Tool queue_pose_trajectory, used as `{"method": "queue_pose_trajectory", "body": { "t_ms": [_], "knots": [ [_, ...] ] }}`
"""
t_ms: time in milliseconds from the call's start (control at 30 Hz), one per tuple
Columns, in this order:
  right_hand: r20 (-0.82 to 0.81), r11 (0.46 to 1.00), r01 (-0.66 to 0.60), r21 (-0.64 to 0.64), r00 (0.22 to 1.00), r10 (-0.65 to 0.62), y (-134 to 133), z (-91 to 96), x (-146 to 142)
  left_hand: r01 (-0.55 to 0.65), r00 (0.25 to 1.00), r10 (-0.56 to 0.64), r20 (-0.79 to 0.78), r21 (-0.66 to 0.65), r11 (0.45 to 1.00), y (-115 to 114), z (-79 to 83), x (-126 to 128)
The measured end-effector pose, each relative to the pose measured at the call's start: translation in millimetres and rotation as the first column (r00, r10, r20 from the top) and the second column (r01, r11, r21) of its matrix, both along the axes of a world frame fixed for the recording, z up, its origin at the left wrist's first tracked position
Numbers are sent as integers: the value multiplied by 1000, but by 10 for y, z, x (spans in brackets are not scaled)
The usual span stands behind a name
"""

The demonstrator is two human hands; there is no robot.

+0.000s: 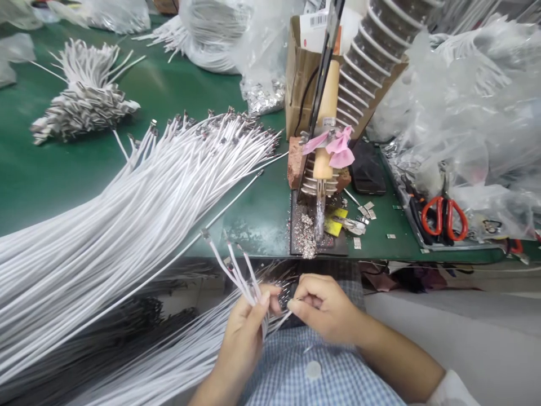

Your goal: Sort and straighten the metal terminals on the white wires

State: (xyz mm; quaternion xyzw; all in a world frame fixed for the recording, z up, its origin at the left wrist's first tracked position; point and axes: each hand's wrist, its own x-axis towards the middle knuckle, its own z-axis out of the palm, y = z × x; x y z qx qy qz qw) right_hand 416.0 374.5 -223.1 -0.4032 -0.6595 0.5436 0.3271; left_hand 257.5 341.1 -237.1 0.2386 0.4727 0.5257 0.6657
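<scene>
Nearest, over a blue-and-white checked shirt (296, 372), the left hand (247, 332) has its fingers closed around a small bunch of thin white wires with metal tips (236, 273), which fan upward just short of the worktop's near edge. The right hand (323, 307) meets it from the right, thumb and forefinger pinched together on a wire end beside the left thumb; what lies between them is too small to make out. On the green worktop (42, 180), a large sheaf of long white wires (127, 220) spreads from the near left edge toward the middle. At the near edge, centre, a wooden-handled soldering iron in a coiled metal stand (323, 163) points down at a dark tray crusted with silver solder scraps (306, 231); a pink rag (338, 146) is tied on it. Red-handled scissors (443, 217) lie toward the right edge among clear plastic bags (465, 113). Behind the iron stands a brown cardboard box (300, 84) bearing a barcode label (319, 21), unreadable. Toward the far left lies a bundle of short white wires with metal connectors (84, 96).
</scene>
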Motion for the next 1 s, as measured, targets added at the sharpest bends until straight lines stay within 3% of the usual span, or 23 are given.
{"method": "queue_pose_trajectory", "body": {
  "t_ms": [200, 567, 667, 833, 1000],
  "knots": [
    [-3, 986, 9, -164, 1000, -9, 28, -30, 37, -8, 995, 12, 95, -41, 999, 0, 10, -16],
    [6, 989, -23, -144, 1000, 24, 7, -78, -17, 14, 998, -8, 59, -99, 995, -103, -61, -27],
    [-13, 984, -8, -178, 1000, 6, 3, -91, -24, 21, 1000, -20, 7, -75, 997, -115, -79, -27],
    [-139, 938, 33, -344, 986, -86, 28, -66, -23, 15, 991, -16, -132, -4, 1000, -90, -26, -54],
    [-195, 934, 48, -353, 973, -124, 32, -45, 29, -11, 983, 18, -181, 42, 999, -66, 12, -77]
  ]
}}
